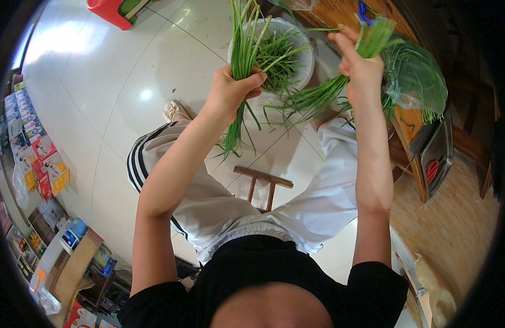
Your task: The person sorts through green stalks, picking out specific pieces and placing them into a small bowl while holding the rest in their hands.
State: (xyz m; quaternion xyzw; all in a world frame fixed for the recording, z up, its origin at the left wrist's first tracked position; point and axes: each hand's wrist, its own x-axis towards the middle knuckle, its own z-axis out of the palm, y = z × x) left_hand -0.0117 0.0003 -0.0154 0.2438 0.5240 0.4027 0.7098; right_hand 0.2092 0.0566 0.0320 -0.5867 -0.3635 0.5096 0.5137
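My left hand (238, 88) is closed round a bunch of long green leafy stalks (243, 53), thick pale-green ends up and thin leaves hanging down. Raised at the right, my right hand (361, 65) grips a second green bunch (375, 37), its cut ends upward and its leaves trailing down to the left; this hand is slightly blurred. Between and behind the hands, a white plastic bucket (309, 67) on the floor holds loose green pieces (277, 61). Right of my right hand, more long greens lie in a clear plastic bag (424, 78) on a wooden table.
The wooden table edge (410, 135) is at the right, with red-handled scissors (432, 171) in a metal tray (443, 151) beside it. A red plastic stool (113, 14) stands at the upper left. A small wooden frame (264, 176) shows between my legs; colourful boxes (43, 164) line the left.
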